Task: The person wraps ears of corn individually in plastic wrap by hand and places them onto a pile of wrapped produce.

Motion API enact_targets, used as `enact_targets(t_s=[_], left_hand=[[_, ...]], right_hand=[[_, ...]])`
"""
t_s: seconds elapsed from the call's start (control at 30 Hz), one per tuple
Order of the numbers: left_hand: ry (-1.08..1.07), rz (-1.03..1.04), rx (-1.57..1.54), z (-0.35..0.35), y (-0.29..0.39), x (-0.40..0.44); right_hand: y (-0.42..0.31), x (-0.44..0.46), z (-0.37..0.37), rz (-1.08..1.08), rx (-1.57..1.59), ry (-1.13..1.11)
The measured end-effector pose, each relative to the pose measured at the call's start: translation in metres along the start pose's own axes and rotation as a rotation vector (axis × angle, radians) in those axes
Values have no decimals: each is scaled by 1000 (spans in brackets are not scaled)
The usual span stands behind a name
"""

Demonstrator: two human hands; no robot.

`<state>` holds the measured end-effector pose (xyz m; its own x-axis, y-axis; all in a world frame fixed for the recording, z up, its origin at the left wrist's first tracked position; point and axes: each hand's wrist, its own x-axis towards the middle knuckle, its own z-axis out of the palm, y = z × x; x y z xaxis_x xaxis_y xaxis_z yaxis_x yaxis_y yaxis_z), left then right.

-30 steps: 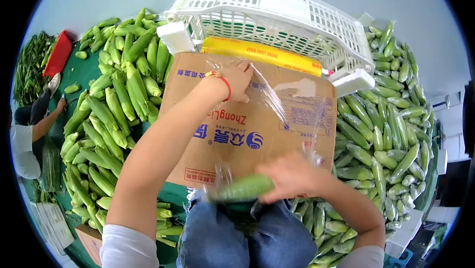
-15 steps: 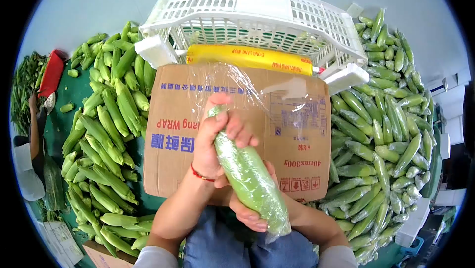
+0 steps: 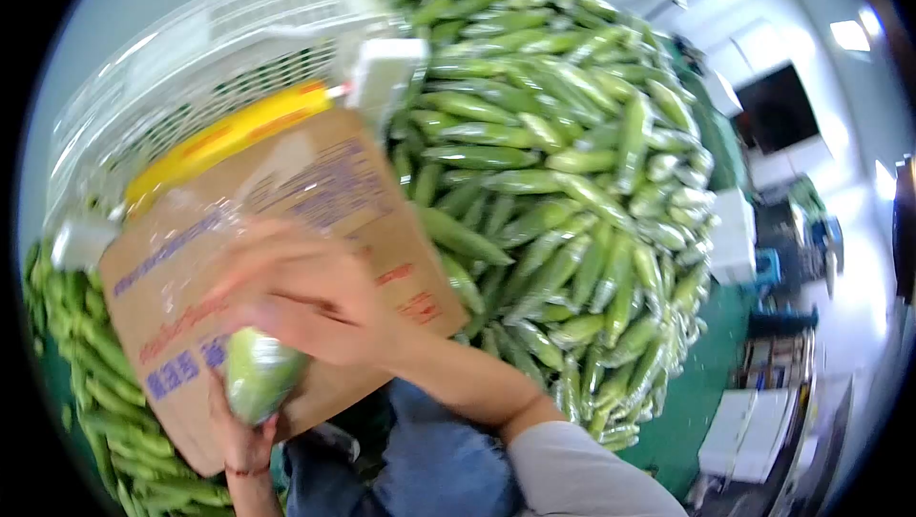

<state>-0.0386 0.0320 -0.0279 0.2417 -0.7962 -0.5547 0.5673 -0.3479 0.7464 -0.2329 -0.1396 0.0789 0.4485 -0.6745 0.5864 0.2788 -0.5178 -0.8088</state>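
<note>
In the head view, a film-wrapped ear of corn [image 3: 260, 376] is held low over the cardboard box [image 3: 420, 259]. My left hand [image 3: 239, 436] is closed round its lower part. Over its upper end is my right hand [image 3: 301, 293], blurred by motion; how its fingers are set cannot be made out. Clear film lies across the box top. The yellow roll of wrap [image 3: 229, 138] rests behind the box, in front of the white plastic crate [image 3: 277, 16].
A large pile of wrapped corn [image 3: 563, 183] rises right of the box. Unwrapped corn [image 3: 105, 383] lies at the left. White boxes [image 3: 749, 431] stand on the far right, near a blue stool [image 3: 766, 267].
The view has swung to the right. My right hand has moved from the lower part of the wrapped corn to above its upper end; my left hand now holds its lower part.
</note>
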Motion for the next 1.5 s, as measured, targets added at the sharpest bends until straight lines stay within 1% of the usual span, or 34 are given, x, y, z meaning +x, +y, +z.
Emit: enact_targets(t_s=[0.03, 0.07, 0.13, 0.17, 0.23, 0.27, 0.33, 0.37, 0.4, 0.43, 0.47, 0.53, 0.57, 0.6, 0.63, 0.7, 0.73, 0.77, 0.83, 0.87, 0.93, 0.97, 1.03, 1.1, 1.17, 1.2, 1.23, 1.27, 1.3, 1.33, 1.37, 1.4, 1.43, 1.5], left_hand=[[75, -95, 54, -3, -4, -6], [-42, -115, 19, -7, -4, -14], [-114, 79, 209, -3, 5, -21], [-140, 179, 301, 1, 11, -28], [-256, 564, 671, 31, 18, -38], [-346, 854, 950, 67, 30, -38], [-556, 1009, 1227, 111, 38, -23], [-690, 859, 1227, 126, 36, -12], [-780, 906, 1340, 149, 35, -5], [-867, 942, 1451, 174, 33, -5], [-940, 979, 1560, 186, 29, -5], [-895, 1064, 1502, 177, 25, -4], [-871, 1103, 1480, 165, 23, -3], [-757, 1089, 1470, 143, 18, -2], [-711, 1112, 1491, 124, 19, 3], [-563, 1096, 1574, 76, 28, -7], [-448, 1040, 1576, 56, 29, -15], [-322, 1033, 1591, 40, 27, -19], [-67, 1018, 1620, 14, 24, -14], [29, 950, 1572, 1, 22, -15], [193, 854, 1465, -11, 36, 2], [264, 812, 1414, -15, 44, 13], [282, 894, 1404, -21, 65, 47], [282, 1094, 1536, -20, 85, 81], [34, 1217, 1495, -31, 108, 120], [-85, 1272, 1474, -35, 116, 124], [-15, 1238, 1398, -40, 118, 118], [75, 1197, 1331, -44, 119, 102], [175, 1139, 1270, -51, 117, 80], [167, 1101, 1319, -62, 112, 56], [154, 1063, 1370, -73, 106, 34], [72, 1148, 1359, -82, 92, 19], [-30, 1237, 1334, -91, 74, 4], [-1, 1160, 1182, -103, 35, -34]], right_hand=[[6, 0, 5, 85, 336, 42], [-2, -2, 3, 187, 430, 49], [-11, 0, 1, 392, 631, 51], [-6, -6, -5, 354, 719, 167], [0, -26, -19, 278, 852, 403], [-3, -34, -21, 232, 884, 524], [-25, -55, -17, 122, 831, 764], [-7, -94, -9, 270, 789, 713], [-8, -125, -12, 501, 777, 707], [1, -160, -29, 644, 491, 822], [-12, -176, -57, 663, 505, 974], [-32, -213, -122, 678, 510, 1329], [-51, -228, -157, 607, 365, 1433], [-69, -238, -199, 622, 115, 1626], [-70, -292, -266, 514, 18, 1658], [-99, -331, -371, 407, -51, 1765], [-115, -338, -407, 381, -44, 1907], [-115, -332, -416, 408, -93, 2012], [-63, -315, -391, 640, -432, 1557], [-38, -287, -347, 721, -691, 1182], [1, -222, -228, 742, -1108, 394], [5, -174, -166, 667, -1126, 116], [28, -103, -95, 368, -1088, -295], [70, -66, -66, 209, -1050, -278], [98, -42, -62, 218, -834, -267], [104, -32, -59, 221, -719, -264], [94, -33, -55, 394, -800, -179], [88, -41, -64, 504, -859, -93], [83, -53, -73, 762, -514, 178], [78, -68, -96, 528, -556, 68], [68, -81, -101, 509, -585, 39], [44, -84, -103, 482, -695, -156], [37, -102, -103, 542, -600, -140], [28, -141, -106, 695, -466, -129]])
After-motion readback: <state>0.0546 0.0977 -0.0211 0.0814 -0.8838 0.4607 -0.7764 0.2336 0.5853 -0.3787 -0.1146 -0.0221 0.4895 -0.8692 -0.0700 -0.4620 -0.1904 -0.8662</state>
